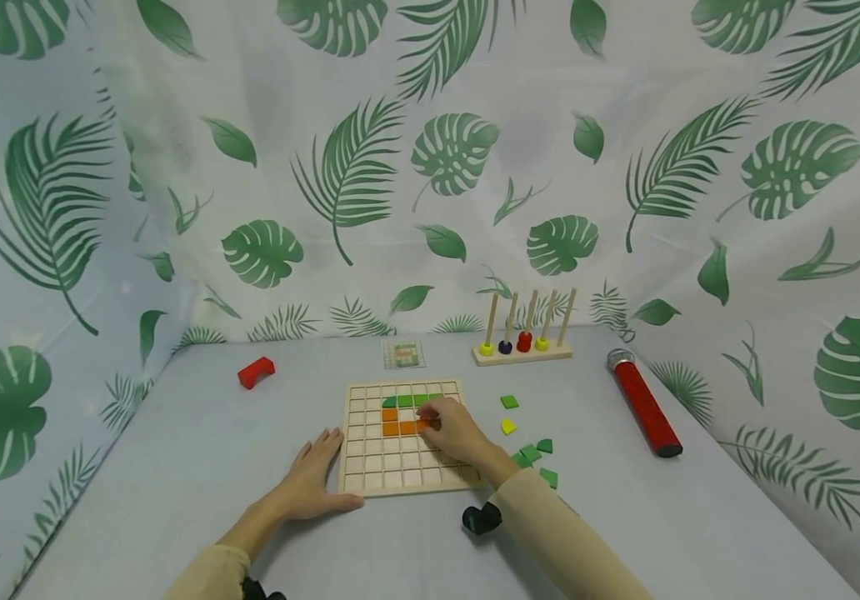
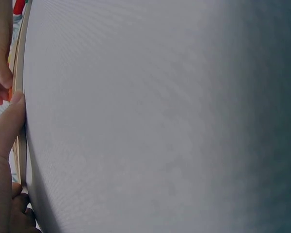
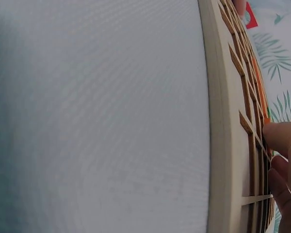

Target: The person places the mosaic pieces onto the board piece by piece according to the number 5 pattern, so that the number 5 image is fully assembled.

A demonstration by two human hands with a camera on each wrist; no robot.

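A wooden grid board (image 1: 373, 481) lies on the table in the head view, with green tiles (image 1: 404, 401) along an upper row and orange tiles (image 1: 391, 428) below them. My right hand (image 1: 460, 433) is over the board's right part, pinching an orange tile (image 1: 422, 425) at the end of the orange row; in the right wrist view an orange tile (image 3: 266, 120) shows at the thumb tip of that hand (image 3: 286, 165). My left hand (image 1: 310, 483) rests at the board's left edge, fingers extended and thumb near the lower corner. The left wrist view shows its thumb (image 2: 9, 121) against the board's side (image 2: 20, 63).
Right of the board lie loose green tiles (image 1: 531, 452) and a yellow tile (image 1: 508, 427). Behind stand a patterned card (image 1: 404, 355) and a peg stand with beads (image 1: 523, 357). A red microphone (image 1: 647, 404) lies far right, a red block (image 1: 256, 372) at left.
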